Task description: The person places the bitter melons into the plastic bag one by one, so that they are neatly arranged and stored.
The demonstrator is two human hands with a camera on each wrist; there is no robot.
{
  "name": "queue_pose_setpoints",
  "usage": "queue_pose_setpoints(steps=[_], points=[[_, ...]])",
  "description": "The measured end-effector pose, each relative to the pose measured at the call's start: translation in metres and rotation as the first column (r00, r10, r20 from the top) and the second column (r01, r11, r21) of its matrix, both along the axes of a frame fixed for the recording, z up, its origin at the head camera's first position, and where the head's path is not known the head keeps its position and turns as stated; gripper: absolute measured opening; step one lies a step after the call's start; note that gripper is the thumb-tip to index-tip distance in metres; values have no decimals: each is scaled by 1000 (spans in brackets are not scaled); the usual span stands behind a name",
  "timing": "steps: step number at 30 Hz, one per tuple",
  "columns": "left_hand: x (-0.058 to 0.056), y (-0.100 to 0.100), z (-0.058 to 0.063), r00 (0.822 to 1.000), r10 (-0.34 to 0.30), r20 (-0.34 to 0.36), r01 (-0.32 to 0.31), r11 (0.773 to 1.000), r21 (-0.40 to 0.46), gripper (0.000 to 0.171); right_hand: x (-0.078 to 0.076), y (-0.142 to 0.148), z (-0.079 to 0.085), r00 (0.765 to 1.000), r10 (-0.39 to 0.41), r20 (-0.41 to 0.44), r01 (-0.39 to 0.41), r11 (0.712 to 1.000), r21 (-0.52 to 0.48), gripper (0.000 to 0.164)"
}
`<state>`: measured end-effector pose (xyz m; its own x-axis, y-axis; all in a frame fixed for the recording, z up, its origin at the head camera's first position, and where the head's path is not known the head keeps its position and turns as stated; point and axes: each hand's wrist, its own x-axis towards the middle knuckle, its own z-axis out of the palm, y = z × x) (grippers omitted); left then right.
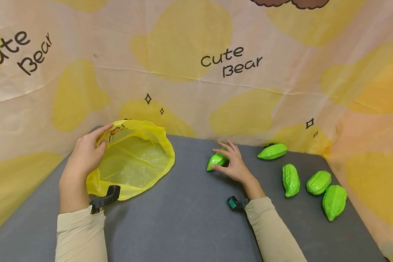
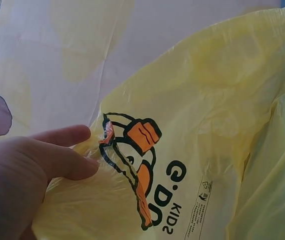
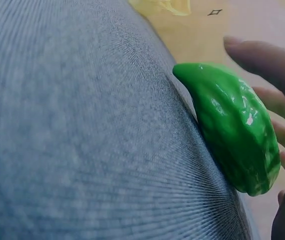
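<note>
My left hand (image 1: 85, 156) pinches the rim of a yellow plastic bag (image 1: 162, 178), whose wide mouth faces me. In the left wrist view, the thumb and a finger (image 2: 75, 135) crease the bag beside its printed cartoon and lettering. My right hand (image 1: 234, 163) is around a glossy green, ridged, pod-shaped piece (image 1: 215, 160) lying on the grey table. In the right wrist view its fingers are spread about the green pod (image 3: 232, 125), with a gap between the uppermost digit and the pod.
To the right lie more green pods: one at the back (image 1: 273, 151), one in front of it (image 1: 290, 180), and two close together, an upper one (image 1: 319, 182) and a lower one (image 1: 334, 202). A patterned cloth (image 1: 183, 43) hangs behind the grey table (image 1: 183, 225).
</note>
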<state>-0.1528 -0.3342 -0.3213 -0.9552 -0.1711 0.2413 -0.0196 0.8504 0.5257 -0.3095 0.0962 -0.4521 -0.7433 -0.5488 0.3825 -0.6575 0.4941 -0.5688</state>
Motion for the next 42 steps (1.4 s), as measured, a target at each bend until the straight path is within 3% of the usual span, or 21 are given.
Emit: queue_pose_setpoints(steps=[8,12,21,29,42], points=[[2,0,-1,1000,-1,3,1,1000,-7,55,2,1,-4,999,-9,-32,12,996,93,57],[2,1,0,1000,-7,10,7,1000,0,56,2,0,-6,998,-26,-65,32,995,92,55],[3,0,-1,1000,3,30,-3,1000,5,56,6,-1,-6,988,-102,-120,118,983,141,55],[2,0,-1,1000,-17,18,16,1000,9,54,7,-2,-5,995,-102,-22,104,981,161,57],[-1,0,3,1000,-8,2,8,1000,17,53,11,-7,4,994,-99,-35,105,958,266,58]])
